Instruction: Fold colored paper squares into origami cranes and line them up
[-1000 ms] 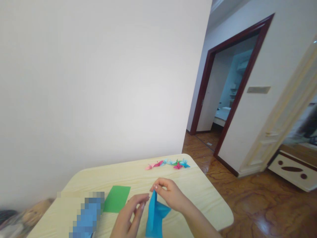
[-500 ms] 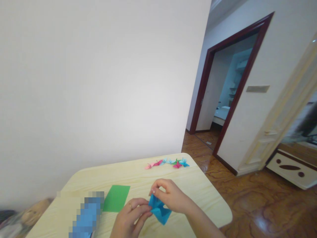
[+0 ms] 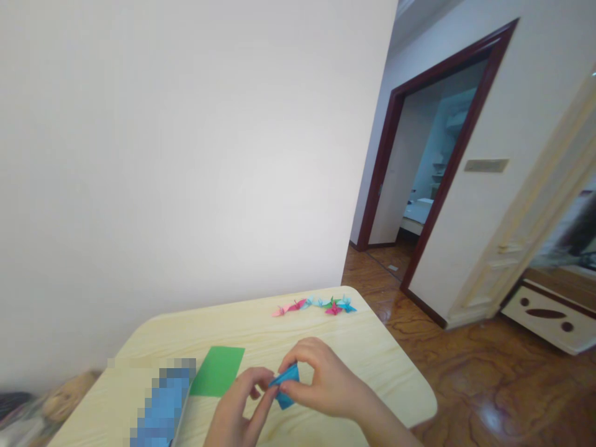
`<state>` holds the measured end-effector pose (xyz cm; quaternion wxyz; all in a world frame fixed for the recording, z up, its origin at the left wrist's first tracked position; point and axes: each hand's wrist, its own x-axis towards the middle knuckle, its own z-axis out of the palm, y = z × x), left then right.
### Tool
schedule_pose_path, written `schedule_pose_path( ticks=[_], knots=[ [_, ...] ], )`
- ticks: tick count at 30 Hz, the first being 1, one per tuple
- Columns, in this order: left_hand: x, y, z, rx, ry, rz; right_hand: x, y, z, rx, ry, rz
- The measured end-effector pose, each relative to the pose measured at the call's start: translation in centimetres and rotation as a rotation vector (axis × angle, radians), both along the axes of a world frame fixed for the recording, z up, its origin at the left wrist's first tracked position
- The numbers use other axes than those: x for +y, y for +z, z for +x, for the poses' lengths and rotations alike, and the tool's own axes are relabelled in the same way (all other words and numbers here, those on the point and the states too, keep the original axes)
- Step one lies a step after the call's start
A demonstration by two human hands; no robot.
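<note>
"Blue origami paper (image 3: 285, 386) has folded down smaller since a moment ago. It's slanted, long axis rising toward the right, between both hands."

"Fingers?"

"Right hand (image 3: 326, 380) pinches it with curled fingers; left hand (image 3: 237, 410) grips its other end."

"Counts?"

"One green sheet (image 3: 216, 371) lies flat on the wooden table (image 3: 382, 366); beyond it, six or seven overlapping paper cranes (image 3: 314, 305) form a row."

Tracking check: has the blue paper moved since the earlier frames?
Yes: the blue folded paper has shifted left in view, closer to the green paper sheet, and is held between the left hand and right hand.
</note>
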<state>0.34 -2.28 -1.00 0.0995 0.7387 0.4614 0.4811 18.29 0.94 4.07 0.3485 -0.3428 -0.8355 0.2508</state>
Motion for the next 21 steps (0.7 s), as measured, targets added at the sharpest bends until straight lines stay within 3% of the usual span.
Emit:
schedule_pose_path(
  ticks=[12,21],
  knots=[
    [0.50,-0.14,0.14,-0.032,-0.085,-0.043,0.19,-0.63,0.00,0.016,-0.084,-0.062],
    [0.40,0.19,0.10,-0.042,-0.100,-0.096,0.20,-0.87,-0.24,0.087,-0.114,-0.230]
  ],
)
